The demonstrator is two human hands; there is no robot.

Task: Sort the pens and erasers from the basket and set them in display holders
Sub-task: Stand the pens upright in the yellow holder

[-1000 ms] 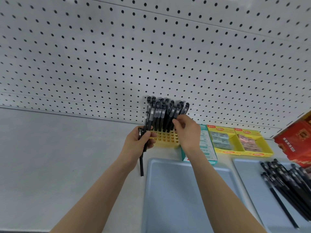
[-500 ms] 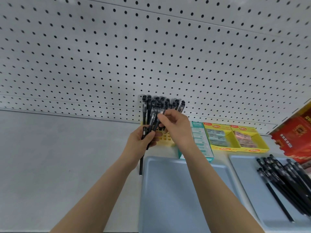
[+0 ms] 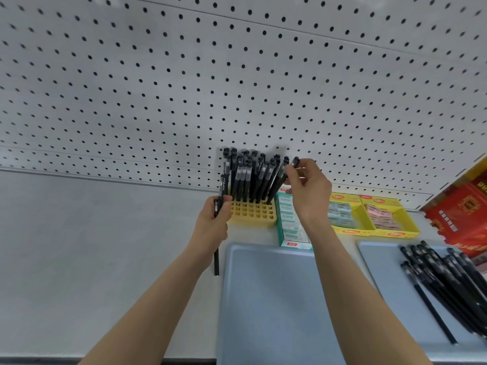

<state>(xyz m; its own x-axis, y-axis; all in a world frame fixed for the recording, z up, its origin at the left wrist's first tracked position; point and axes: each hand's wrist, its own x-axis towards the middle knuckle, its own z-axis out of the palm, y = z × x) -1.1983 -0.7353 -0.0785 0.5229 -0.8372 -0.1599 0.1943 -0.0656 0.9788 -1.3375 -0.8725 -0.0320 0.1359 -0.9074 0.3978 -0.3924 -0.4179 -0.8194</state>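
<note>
Fingers of the right hand pinch the cap of a black pen at the right end of the yellow pen holder. Half a second ago they were over the holder's middle, close to the left hand. So another pen seems to be going into a slot on the holder's right side, leaning beside the standing pens. The left hand, at the holder's left edge, keeps its fingers curled round at least one spare pen. The holder's front rows are unfilled, and loose pens lie on a tray well right of the holder, so filling looks partway done.
</note>
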